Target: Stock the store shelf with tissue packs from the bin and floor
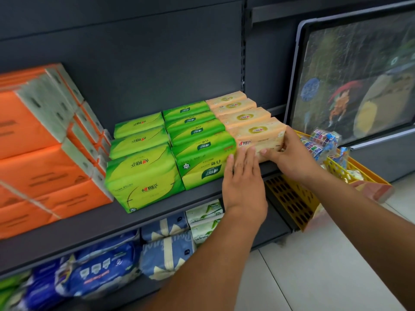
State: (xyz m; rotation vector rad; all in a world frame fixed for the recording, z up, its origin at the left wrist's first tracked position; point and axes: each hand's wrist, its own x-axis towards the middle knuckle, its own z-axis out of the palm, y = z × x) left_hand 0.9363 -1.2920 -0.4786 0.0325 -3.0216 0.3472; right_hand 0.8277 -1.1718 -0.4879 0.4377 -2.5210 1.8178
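1. Down low and nearest, blue packs [166, 254] and white-green packs [205, 218] sit under the shelf [112, 223].
2. Both hands are up at the shelf's near edge, toward the right.
3. Left hand [243, 176] lies flat, fingers straight and together, tips pressing the front peach pack [258, 133] low on its face, right at the seam with the green packs [197, 153].
4. Right hand [289, 153] grips that same peach pack at its right near corner, thumb on the front face, fingers curled round the end.
5. That pack stands on the shelf at the head of a peach row, three more lined up behind it toward the back panel.
6. Left of them runs the green row, then lime packs [141, 171], then stacked orange packs [33, 153] at far left.
7. Off to the right, a yellow bin [292, 203] sits on the floor [314, 265], tilted, with wrapped packs inside.
8. Farthest right, a framed picture [359, 86] leans against the back panel behind the bin.
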